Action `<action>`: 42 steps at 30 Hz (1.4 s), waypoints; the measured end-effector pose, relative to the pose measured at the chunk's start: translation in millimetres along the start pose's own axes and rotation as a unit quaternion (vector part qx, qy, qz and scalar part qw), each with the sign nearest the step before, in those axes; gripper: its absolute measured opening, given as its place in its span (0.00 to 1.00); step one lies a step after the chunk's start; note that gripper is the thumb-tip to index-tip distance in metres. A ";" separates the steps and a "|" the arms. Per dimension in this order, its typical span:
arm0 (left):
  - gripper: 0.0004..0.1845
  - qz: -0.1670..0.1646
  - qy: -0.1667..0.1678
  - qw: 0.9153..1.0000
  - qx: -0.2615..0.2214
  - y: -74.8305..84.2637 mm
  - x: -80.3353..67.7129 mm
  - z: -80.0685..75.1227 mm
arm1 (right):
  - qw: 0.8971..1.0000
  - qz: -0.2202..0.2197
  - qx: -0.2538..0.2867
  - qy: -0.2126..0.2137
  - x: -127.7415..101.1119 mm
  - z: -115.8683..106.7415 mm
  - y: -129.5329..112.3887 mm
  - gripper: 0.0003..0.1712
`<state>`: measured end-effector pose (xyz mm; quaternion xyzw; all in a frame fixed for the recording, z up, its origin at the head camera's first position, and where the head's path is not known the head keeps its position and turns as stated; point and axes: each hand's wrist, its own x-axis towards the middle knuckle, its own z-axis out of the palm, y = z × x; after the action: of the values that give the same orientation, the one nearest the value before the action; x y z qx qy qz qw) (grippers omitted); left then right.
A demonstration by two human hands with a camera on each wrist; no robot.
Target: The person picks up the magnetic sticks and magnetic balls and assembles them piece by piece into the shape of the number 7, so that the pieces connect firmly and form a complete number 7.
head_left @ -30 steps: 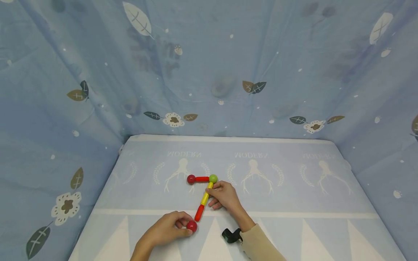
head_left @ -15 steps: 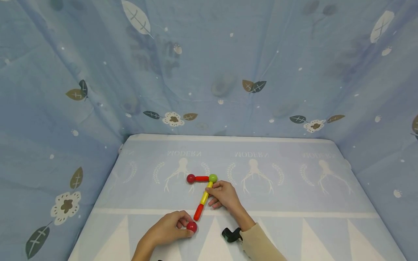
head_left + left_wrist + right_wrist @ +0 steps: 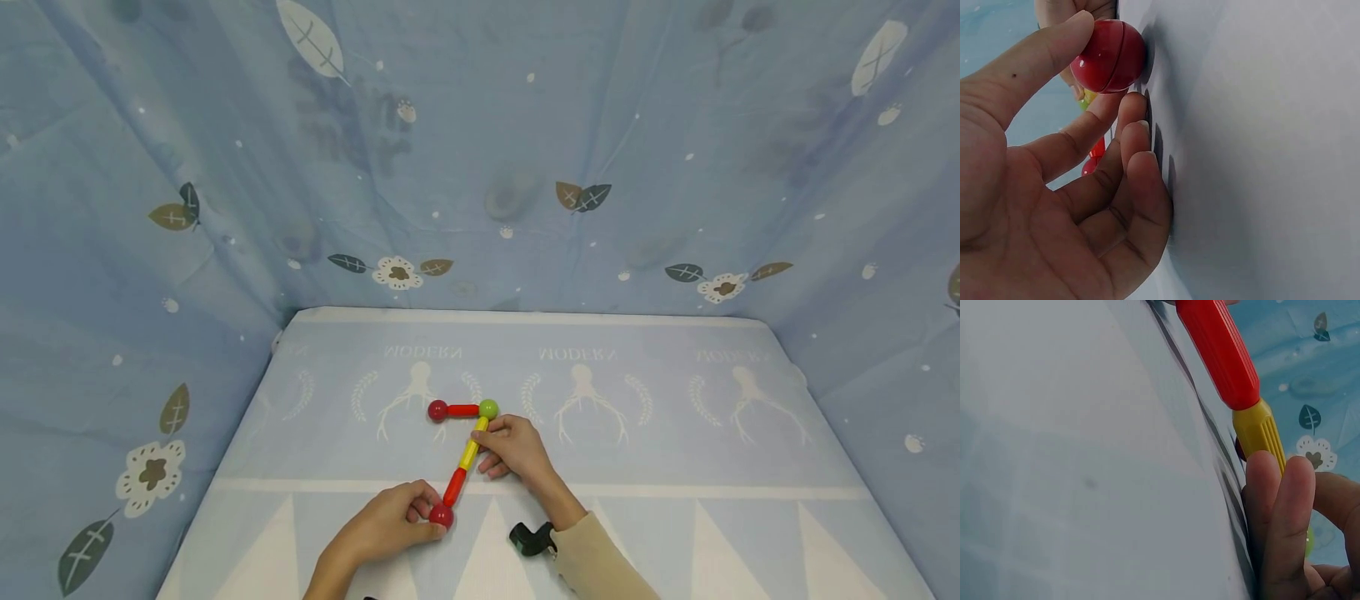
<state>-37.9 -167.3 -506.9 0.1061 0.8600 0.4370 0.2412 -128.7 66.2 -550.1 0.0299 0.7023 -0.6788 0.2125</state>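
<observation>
Where a gap showed a moment ago, the red ball [image 3: 441,516], pinched by the left hand [image 3: 390,527], now sits against the near end of the red-and-yellow rod [image 3: 463,468], seemingly joined. The right hand [image 3: 512,450] pinches the rod's yellow part below the green ball [image 3: 488,408], mid-table.

The only readable writing is the word "MODERN", printed in pale letters on the blue cloth [image 3: 525,375] that covers the tabletop. It appears three times in a row along the far part of the cloth, each above a white antlered-deer emblem flanked by wreath sprigs: at the left [image 3: 417,353], in the middle [image 3: 577,355] and at the right [image 3: 732,357]. From the head camera the letters read mirrored or upside down. No other text, number or brand is legible.
</observation>
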 end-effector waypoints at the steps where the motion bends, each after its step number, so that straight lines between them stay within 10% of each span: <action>1: 0.16 -0.001 -0.002 1.000 0.003 0.2 0.0 -0.5 | 1.000 -0.003 -0.002 0.000 -0.1 -0.2 0.3 0.25; 9: 0.19 -0.005 0.001 0.999 0.033 7.1 8.7 -15.0 | 1.000 -0.003 0.005 0.000 2.5 -0.9 1.8 0.24; 24: 0.23 -0.002 0.190 0.980 0.054 23.5 64.0 -47.9 | 1.000 -0.004 0.005 0.003 3.9 -1.0 2.5 0.25; 42: 0.22 0.014 0.167 0.982 0.082 6.2 102.6 -45.8 | 1.000 -0.017 -0.006 0.005 -10.4 3.2 -14.7 0.17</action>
<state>-149.7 -155.3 -512.0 0.0630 0.9197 0.3796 0.0784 -123.2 64.6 -532.8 0.0195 0.7078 -0.6779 0.1977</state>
